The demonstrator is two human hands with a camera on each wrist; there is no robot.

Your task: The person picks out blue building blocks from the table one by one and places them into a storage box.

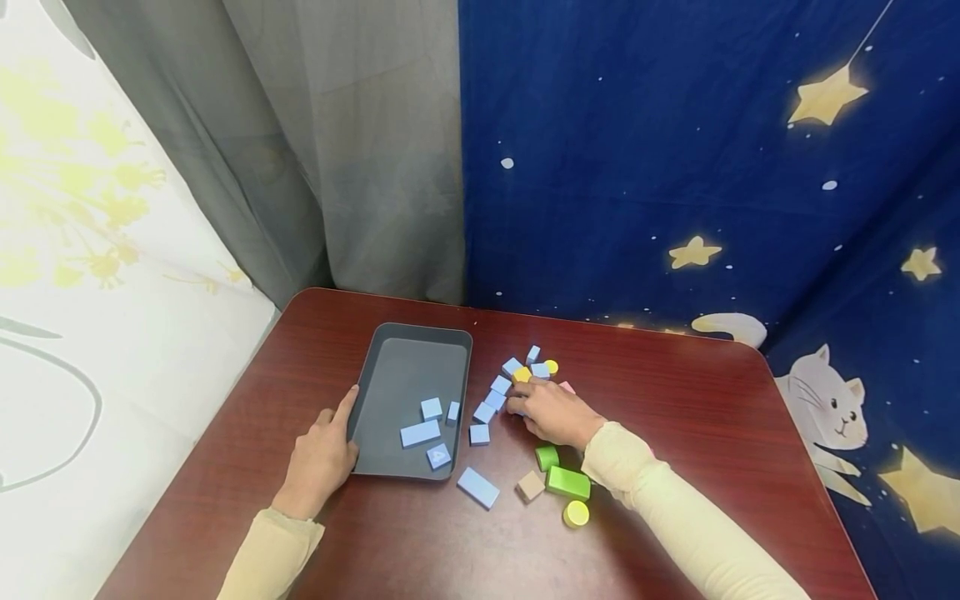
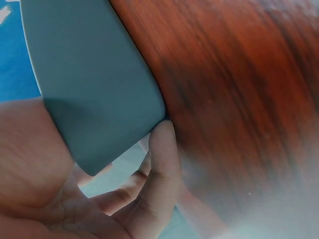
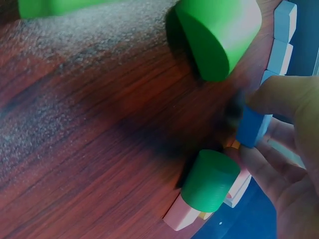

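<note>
My right hand (image 1: 553,412) reaches into the loose blocks right of the tray. In the right wrist view its thumb and fingers pinch a blue block (image 3: 253,127), mostly hidden from the head view. A row of blue blocks (image 1: 484,412) and a yellow block (image 1: 522,375) lie beside that hand. My left hand (image 1: 318,462) holds the left side of a dark grey tray (image 1: 405,375); in the left wrist view a fingertip touches the lower edge of the tray's wall (image 2: 99,74). Several blue blocks, among them a long one (image 1: 420,433), lie inside the tray.
Nearer the front lie a long blue block (image 1: 477,488), a plain wooden block (image 1: 530,487), green blocks (image 1: 568,482) and a yellow cylinder (image 1: 576,514). A green cylinder (image 3: 210,181) and a pink block (image 3: 180,214) sit close to my right hand. Curtains (image 1: 600,167) hang behind the table.
</note>
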